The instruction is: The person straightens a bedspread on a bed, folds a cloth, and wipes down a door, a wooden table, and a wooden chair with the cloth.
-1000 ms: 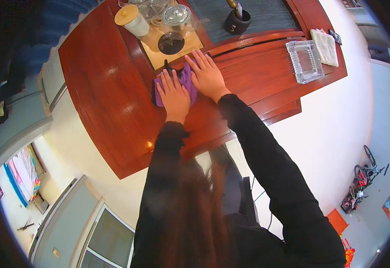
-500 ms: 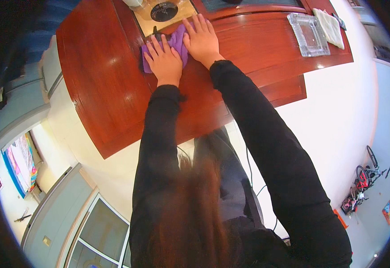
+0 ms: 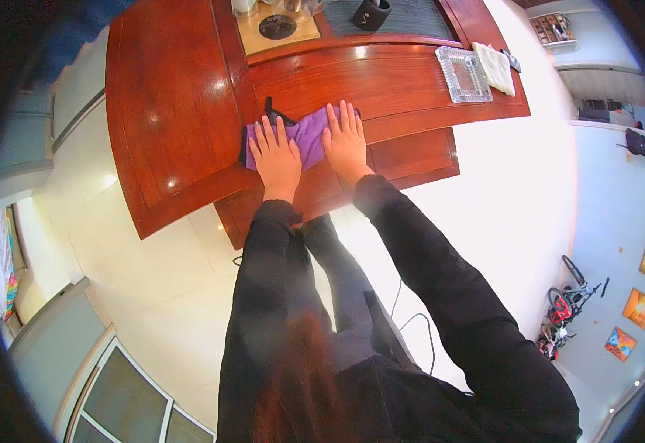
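We are resting both palms on a purple cloth [image 3: 309, 138], which is lying on the red-brown wooden table [image 3: 175, 111] close to its near edge. The cloth is sitting directly under our hands rather than off to one side: its long axis is running roughly left to right, with the right end slanting a little farther from our body. Our left hand [image 3: 277, 164] is covering part of the left half, and our right hand [image 3: 347, 148] is lying over the right end, so neither is nearer; both are touching it. We are gripping nothing: our fingers are stretching out flat, uncurled, with purple fabric showing between the hands. A black strap [image 3: 268, 105] is sticking out beyond the cloth's far edge, just ahead of the left fingertips.

Farther off, a tan board [image 3: 252, 31] with a black disc [image 3: 278, 27] is lying beyond the cloth, apart from it, and a black cup [image 3: 371, 15] is standing on the dark inset panel [image 3: 418, 23]. Well to our right, a clear glass ashtray [image 3: 464, 75] is sitting beside a folded white cloth [image 3: 494, 70]. These are bordering the wood around our hands, none touching the purple fabric.
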